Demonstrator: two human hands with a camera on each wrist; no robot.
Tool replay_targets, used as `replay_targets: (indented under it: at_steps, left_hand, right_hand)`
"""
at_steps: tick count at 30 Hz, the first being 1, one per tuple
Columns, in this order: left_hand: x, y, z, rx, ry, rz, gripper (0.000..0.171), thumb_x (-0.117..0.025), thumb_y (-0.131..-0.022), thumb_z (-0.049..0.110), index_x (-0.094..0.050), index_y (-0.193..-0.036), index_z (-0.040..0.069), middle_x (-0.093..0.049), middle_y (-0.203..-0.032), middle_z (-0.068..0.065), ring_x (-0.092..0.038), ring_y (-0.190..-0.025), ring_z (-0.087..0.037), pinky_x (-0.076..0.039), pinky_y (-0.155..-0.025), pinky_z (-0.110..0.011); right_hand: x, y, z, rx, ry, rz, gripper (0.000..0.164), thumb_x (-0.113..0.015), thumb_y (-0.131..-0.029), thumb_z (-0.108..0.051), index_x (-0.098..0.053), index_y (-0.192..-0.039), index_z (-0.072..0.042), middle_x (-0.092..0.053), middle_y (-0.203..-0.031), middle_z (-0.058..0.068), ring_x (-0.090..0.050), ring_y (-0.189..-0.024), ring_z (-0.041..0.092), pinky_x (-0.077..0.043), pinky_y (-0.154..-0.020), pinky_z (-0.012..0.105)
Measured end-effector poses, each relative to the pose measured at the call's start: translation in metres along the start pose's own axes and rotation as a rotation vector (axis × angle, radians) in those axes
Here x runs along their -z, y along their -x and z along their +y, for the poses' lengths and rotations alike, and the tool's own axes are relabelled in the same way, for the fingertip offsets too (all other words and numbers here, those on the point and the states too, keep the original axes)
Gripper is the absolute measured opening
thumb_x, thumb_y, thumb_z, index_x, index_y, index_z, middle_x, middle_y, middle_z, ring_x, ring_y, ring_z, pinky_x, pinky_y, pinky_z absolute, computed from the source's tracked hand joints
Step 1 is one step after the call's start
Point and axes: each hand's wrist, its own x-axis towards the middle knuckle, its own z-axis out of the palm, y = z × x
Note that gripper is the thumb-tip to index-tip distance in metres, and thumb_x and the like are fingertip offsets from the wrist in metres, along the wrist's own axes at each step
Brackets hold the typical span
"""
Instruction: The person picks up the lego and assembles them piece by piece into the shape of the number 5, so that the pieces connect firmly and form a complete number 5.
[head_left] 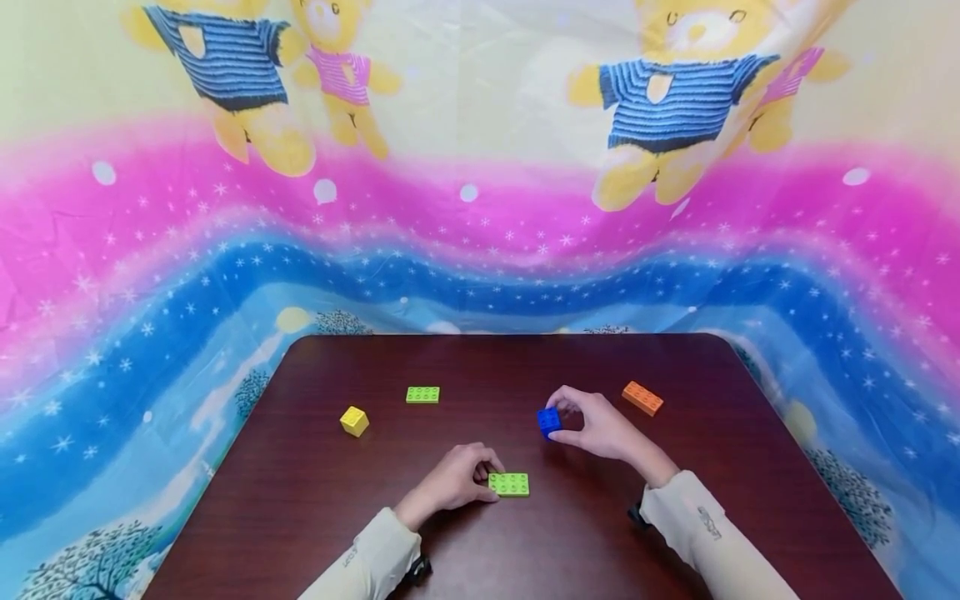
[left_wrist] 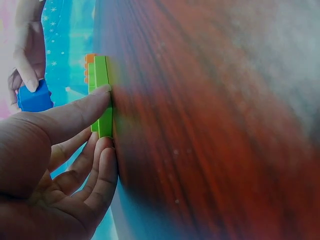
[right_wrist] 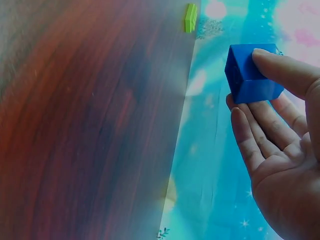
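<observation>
My left hand (head_left: 456, 479) pinches the left end of a light green building brick (head_left: 510, 485), which lies studs up on the table. In the left wrist view its thumb presses the near side of that green brick (left_wrist: 103, 112). Farther right, my right hand (head_left: 600, 425) pinches a blue building brick (head_left: 550, 422) between thumb and fingers. The right wrist view shows the blue brick (right_wrist: 255, 72) raised off the tabletop, with the thumb on one face and fingers beneath. From the left wrist, the blue brick (left_wrist: 35, 96) appears beyond the left hand.
On the dark wooden table (head_left: 315, 500) lie a yellow brick (head_left: 355, 422) at left, a second light green brick (head_left: 423, 395) at the back and an orange brick (head_left: 642, 398) at back right. A printed cloth (head_left: 465, 217) with bears hangs behind the table.
</observation>
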Motion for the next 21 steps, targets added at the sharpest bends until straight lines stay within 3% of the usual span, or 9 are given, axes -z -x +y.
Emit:
replay_targets:
  at_steps: [17,21]
  left_hand:
    - [0.000,0.000,-0.001,-0.001,-0.015,-0.001,0.030,-0.093,-0.076,0.012,-0.076,-0.101,0.013,-0.067,-0.087,0.002,-0.062,-0.079,-0.006,-0.051,-0.072,-0.016]
    - [0.000,-0.001,0.000,0.012,-0.012,-0.005,0.030,-0.093,-0.076,0.013,-0.077,-0.101,0.013,-0.066,-0.087,0.003,-0.061,-0.079,-0.004,-0.050,-0.073,-0.015]
  right_hand:
    - [-0.016,0.009,-0.011,-0.010,-0.066,-0.066,0.041,-0.084,-0.089,-0.023,-0.060,-0.122,-0.025,-0.070,-0.117,-0.001,-0.070,-0.105,0.020,-0.062,-0.091,0.040]
    - [-0.019,0.010,-0.014,0.001,-0.079,-0.078,0.040,-0.083,-0.090,-0.022,-0.061,-0.123,-0.021,-0.069,-0.117,0.002,-0.069,-0.106,0.022,-0.062,-0.090,0.044]
